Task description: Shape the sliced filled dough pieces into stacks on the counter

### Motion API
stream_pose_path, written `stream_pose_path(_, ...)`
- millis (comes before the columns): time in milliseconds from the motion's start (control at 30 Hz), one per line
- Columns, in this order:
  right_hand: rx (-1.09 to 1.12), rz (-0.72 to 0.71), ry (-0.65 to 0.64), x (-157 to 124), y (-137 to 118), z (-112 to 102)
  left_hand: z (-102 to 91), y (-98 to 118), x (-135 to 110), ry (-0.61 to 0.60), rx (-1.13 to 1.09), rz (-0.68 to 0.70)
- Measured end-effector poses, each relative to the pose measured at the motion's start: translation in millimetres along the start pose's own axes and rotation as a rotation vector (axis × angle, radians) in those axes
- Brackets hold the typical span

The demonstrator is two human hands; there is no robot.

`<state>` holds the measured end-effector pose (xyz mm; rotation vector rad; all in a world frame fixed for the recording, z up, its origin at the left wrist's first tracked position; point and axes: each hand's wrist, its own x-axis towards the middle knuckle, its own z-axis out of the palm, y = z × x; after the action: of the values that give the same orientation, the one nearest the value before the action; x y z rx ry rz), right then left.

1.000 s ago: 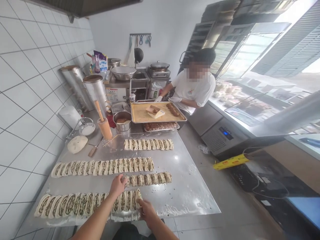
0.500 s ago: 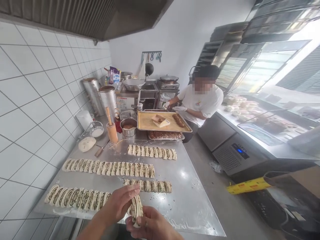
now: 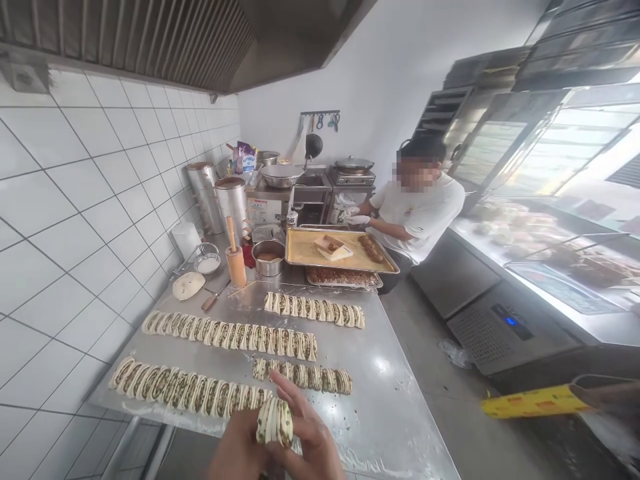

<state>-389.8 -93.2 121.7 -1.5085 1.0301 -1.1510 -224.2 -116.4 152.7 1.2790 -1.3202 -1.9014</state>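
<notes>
1. The left hand (image 3: 239,448) and right hand (image 3: 311,437) pinch one filled dough piece (image 3: 274,421) between them. It is held above the counter (image 3: 395,400) edge, at 6 o'clock.
2. The nearest row of cut rolls (image 3: 190,390) lies at 10 o'clock from it.

A commercial bakery kitchen — steel worktable (image 3: 380,393), tiled wall (image 3: 100,200), extractor hood (image 3: 175,40) (glass display case (image 3: 550,253) alongside).

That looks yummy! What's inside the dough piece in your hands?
Dark green filling shows in stripes between pale layers of the dough piece, held by the left hand and right hand. Its bottom is hidden behind the hands.
</notes>
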Motion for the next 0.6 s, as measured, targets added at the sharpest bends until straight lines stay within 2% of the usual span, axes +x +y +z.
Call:
stream_pose_path(67,-0.057,-0.037,0.041,-2,2,2,2.5,-2,-10,-0.050,-0.070,-0.084)
stream_pose_path(133,-0.100,-0.077,0.045,-4,1,0,-2.1,-2,-18,-0.050,-0.255,-0.161)
stream_pose_path(233,-0.144,-0.158,-0.072,-7,-5,-9,-15.6,1,-22,-0.016,-0.573,-0.308)
stream_pose_path(300,-0.169,-0.202,-0.168,-9,-8,-16,-23.6,2,-21,0.013,-0.686,-0.360)
stream_pose_path(367,-0.195,-0.221,-0.221,-10,-8,-19,-28.7,2,-21,0.044,-0.690,-0.333)
stream_pose_path(467,-0.195,-0.198,-0.241,-11,1,-15,-33.3,-7,-18,0.055,-0.531,-0.230)
stream_pose_path(600,-0.072,-0.039,-0.213,-5,32,6,-49.7,-43,7,-0.018,-0.281,-0.122)
